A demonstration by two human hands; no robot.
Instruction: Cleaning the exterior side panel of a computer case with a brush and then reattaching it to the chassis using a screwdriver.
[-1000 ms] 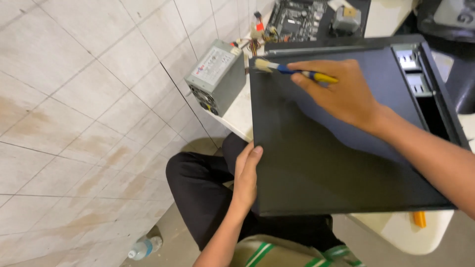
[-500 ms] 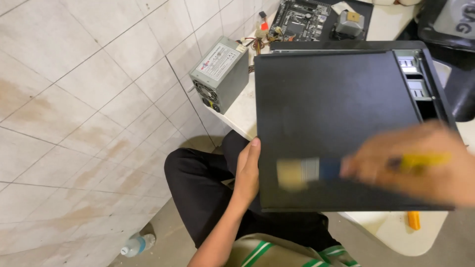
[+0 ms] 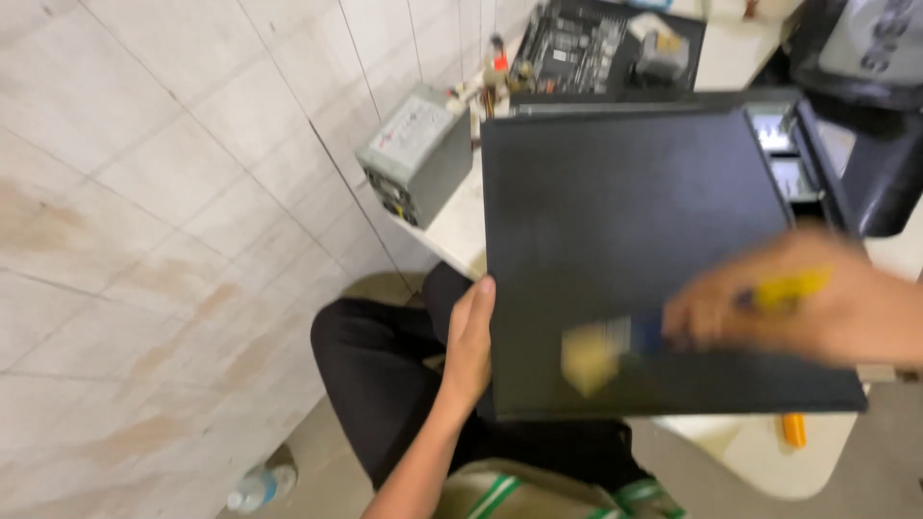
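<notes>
The paintbrush (image 3: 663, 332), clenched in the blurred right hand (image 3: 808, 303), has been swept from the far corner of the black computer case panel (image 3: 635, 250) down to its near edge since a second ago. The panel's near left edge is still gripped by the left hand (image 3: 469, 346), the panel resting over a white counter (image 3: 452, 216). Left of the panel a grey power supply (image 3: 415, 154) is seen against the tiled wall (image 3: 163, 192); beyond the panel, a motherboard (image 3: 601, 43). A plastic bottle (image 3: 260, 487) lies on the floor below.

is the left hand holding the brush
No, the right hand holds the brush; the left hand grips the black panel edge.
</notes>
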